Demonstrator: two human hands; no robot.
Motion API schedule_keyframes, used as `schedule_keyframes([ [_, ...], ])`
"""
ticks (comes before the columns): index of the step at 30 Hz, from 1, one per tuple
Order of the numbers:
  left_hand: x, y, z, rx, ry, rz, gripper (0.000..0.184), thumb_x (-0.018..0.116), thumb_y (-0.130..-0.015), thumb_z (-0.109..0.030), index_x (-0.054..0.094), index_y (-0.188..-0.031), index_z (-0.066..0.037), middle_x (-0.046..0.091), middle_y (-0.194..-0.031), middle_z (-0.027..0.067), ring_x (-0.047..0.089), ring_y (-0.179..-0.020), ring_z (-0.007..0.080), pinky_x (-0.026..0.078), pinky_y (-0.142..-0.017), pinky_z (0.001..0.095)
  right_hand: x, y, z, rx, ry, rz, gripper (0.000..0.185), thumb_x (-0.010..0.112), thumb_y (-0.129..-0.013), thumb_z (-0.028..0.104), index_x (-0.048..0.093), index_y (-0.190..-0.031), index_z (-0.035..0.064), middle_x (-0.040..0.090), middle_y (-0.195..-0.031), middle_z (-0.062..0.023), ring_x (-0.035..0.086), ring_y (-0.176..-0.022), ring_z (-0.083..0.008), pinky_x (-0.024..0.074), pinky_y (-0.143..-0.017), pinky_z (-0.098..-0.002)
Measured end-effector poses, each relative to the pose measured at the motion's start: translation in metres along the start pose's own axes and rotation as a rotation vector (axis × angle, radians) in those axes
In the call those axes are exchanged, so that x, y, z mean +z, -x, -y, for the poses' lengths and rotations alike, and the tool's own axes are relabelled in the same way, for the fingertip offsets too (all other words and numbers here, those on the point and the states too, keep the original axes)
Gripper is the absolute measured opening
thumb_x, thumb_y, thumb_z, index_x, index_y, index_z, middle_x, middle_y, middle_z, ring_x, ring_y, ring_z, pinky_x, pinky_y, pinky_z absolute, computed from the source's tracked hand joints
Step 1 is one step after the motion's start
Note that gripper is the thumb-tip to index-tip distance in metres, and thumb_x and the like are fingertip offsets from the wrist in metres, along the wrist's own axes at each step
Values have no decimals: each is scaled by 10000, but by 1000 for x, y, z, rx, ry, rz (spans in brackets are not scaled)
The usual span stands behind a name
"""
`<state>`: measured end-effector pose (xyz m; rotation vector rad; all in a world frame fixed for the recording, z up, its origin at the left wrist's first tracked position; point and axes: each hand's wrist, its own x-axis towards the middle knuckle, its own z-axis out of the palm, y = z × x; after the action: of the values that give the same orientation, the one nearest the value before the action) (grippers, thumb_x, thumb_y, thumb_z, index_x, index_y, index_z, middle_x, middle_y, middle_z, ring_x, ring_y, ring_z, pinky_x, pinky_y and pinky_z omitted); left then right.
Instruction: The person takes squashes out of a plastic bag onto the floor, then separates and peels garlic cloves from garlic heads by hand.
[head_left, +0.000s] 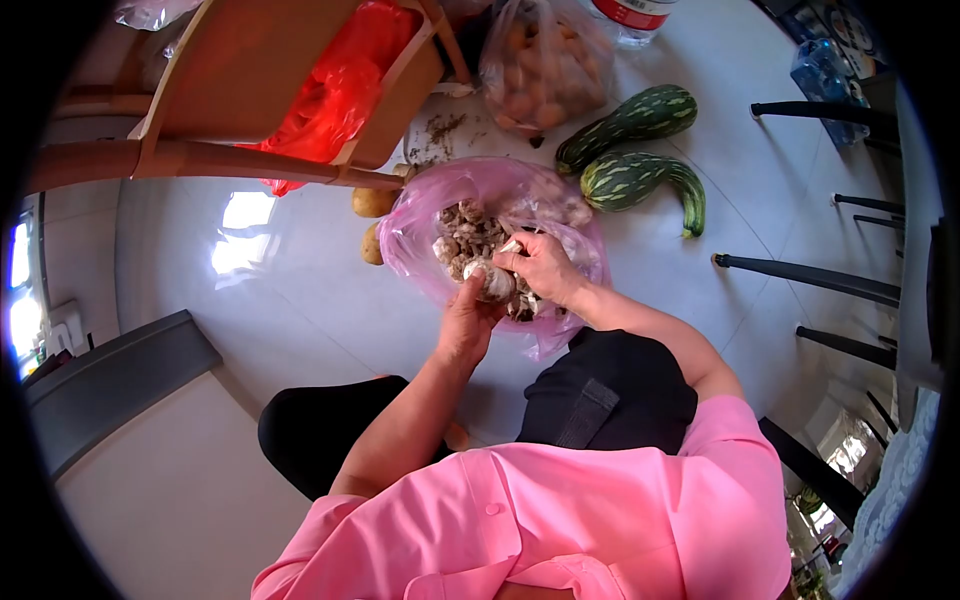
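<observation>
My left hand (pixel 468 322) is closed around a whitish garlic bulb (pixel 490 281), held over an open pink plastic bag (pixel 428 200). At the top of that bulb, my right hand (pixel 545 268) pinches a small pale piece (pixel 511 247), which looks like a garlic clove or a bit of skin. More garlic bulbs (pixel 446 249), some with dirty brown roots, lie inside the bag below both hands. Part of the bag's contents is hidden behind my hands and the folded plastic.
Two striped green squashes (pixel 640 120) lie right of the bag. Behind it stands a clear bag of round brown items (pixel 548 70). Two potatoes (pixel 372 202) sit at its left, near a wooden rack (pixel 240 80) holding a red plastic bag (pixel 345 85). Dark furniture legs (pixel 800 275) stand at right.
</observation>
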<state>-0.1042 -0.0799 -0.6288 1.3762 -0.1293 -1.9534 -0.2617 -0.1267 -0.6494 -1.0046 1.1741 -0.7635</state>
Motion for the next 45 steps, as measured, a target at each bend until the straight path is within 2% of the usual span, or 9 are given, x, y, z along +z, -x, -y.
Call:
schedule_keyframes([
  [10, 7, 5, 0, 61, -27, -105, 454, 555, -900, -373, 491, -1220, -56, 577, -1132, 99, 589, -970, 214, 491, -816, 326, 5, -3, -2, 195, -513, -23, 140, 650, -867, 183, 594, -804, 71, 529, -644, 41, 415, -539, -41, 347, -506, -190],
  [17, -22, -10, -5, 159, 58, -257, 426, 614, -874, -354, 524, -1165, -56, 596, -1068, 79, 591, -896, 209, 478, -790, 336, -19, -15, -2, -18, 224, -157, 270, 664, -843, 250, 628, -975, 17, 621, -735, -22, 561, -632, -102, 440, -567, -258],
  [21, -11, -5, -13, 136, 155, -152, 435, 617, -879, -336, 495, -1196, -65, 569, -1111, 81, 569, -942, 208, 462, -819, 342, -6, -17, -19, -597, 857, -259, 382, 664, -814, 295, 628, -1071, 13, 651, -898, -126, 606, -703, -270, 470, -664, -355],
  [23, -9, -5, -13, 126, 184, -140, 439, 625, -878, -317, 481, -1206, -65, 562, -1123, 83, 564, -963, 210, 458, -829, 344, -10, -13, 17, -46, 607, -34, 415, 665, -806, 350, 648, -1070, 30, 668, -1021, -115, 646, -870, -256, 486, -790, -362],
  [26, -7, -5, -12, 144, 128, -106, 460, 624, -878, -293, 460, -1228, -44, 556, -1117, 106, 558, -994, 226, 468, -869, 357, -15, -23, 14, 150, 295, 332, 394, 672, -821, 348, 659, -1039, 20, 681, -943, -80, 620, -824, -152, 474, -773, -305],
  [32, 1, -1, -15, 226, 5, -25, 413, 620, -877, -166, 424, -1215, -36, 538, -1156, 127, 540, -1063, 227, 453, -921, 374, -5, -12, 0, 162, -91, 232, 353, 677, -845, 304, 659, -1019, -3, 657, -863, -24, 561, -759, -85, 458, -683, -253],
  [41, 14, 11, -13, 747, -920, -128, 704, 789, -709, -112, 325, -1229, -12, 442, -1148, 150, 512, -1069, 237, 488, -865, 343, -10, -8, 2, 185, -246, 133, 275, 667, -855, 260, 685, -986, 18, 643, -849, -23, 549, -744, -77, 447, -658, -248],
  [43, 12, 9, -17, 701, -901, -123, 686, 775, -749, -190, 329, -1240, -16, 474, -1134, 143, 545, -1027, 240, 506, -834, 339, -13, -9, 1, 199, -45, 104, 230, 669, -851, 226, 698, -958, 24, 635, -842, -28, 556, -758, -90, 451, -678, -257],
  [45, 14, 7, -25, 164, -326, -76, 649, 736, -800, -239, 337, -1263, -20, 520, -1128, 139, 582, -979, 241, 519, -810, 328, -10, -10, 2, -173, 18, 112, 178, 677, -829, 169, 708, -923, 22, 600, -845, -45, 563, -801, -128, 451, -726, -273],
])
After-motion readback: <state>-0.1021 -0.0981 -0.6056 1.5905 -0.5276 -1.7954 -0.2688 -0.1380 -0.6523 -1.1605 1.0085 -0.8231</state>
